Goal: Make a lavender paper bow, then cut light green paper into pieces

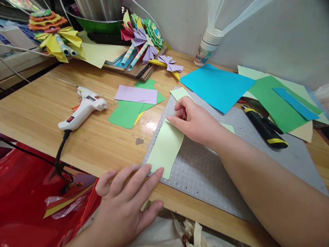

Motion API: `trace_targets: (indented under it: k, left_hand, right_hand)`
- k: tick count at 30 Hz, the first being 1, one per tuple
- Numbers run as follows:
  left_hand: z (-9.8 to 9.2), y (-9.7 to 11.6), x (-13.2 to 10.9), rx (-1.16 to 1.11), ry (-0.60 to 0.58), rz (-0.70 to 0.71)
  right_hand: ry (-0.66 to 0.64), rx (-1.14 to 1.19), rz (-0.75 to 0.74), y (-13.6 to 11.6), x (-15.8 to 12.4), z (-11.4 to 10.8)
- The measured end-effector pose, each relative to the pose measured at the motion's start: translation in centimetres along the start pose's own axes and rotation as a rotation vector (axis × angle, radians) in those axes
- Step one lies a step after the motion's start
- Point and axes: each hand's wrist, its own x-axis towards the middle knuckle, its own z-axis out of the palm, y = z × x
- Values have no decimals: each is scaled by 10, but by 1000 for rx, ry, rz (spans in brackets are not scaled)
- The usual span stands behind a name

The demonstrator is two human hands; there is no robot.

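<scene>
A pale green paper strip (pixel 166 148) lies on the grey cutting mat (pixel 205 164) near the table's front edge. My left hand (pixel 128 202) rests at the edge with its fingers stretched out flat, the fingertips pressing the strip's near end. My right hand (pixel 195 121) lies over the strip's far end, its fingers closed round a red pencil (pixel 183 112) whose tip points down at the paper. A second pale green piece (pixel 180 92) sits just beyond that hand.
A white glue gun (pixel 82 109) with a black cord lies to the left. Green, lilac and yellow sheets (pixel 133 106) sit mid-table, blue paper (pixel 218 85) and green paper (pixel 277 103) on the right. A black-and-yellow utility knife (pixel 266 128) lies on the mat. Paper flowers (pixel 141 37) and cups (pixel 205 51) stand behind.
</scene>
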Motion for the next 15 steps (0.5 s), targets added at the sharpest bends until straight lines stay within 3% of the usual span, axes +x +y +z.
trace_targets:
  k: [3, 6, 8, 10, 12, 15]
  left_hand:
    - [-1, 1, 1, -11, -10, -9]
    - [-2, 2, 1, -9, 1, -8]
    - [-2, 1, 1, -9, 0, -10]
    - [0, 1, -2, -11, -17, -16]
    - [1, 0, -4, -4, -12, -17]
    - [4, 3, -8, 32, 45, 5]
  right_hand:
    - [37, 174, 29, 1, -1, -2]
    - [-121, 385, 128, 1, -2, -5]
    - [-233, 476, 91, 2, -2, -7]
    - [-217, 467, -31, 4, -2, -7]
    - [-115, 362, -143, 8, -2, -6]
    - [-50, 163, -211, 15, -3, -2]
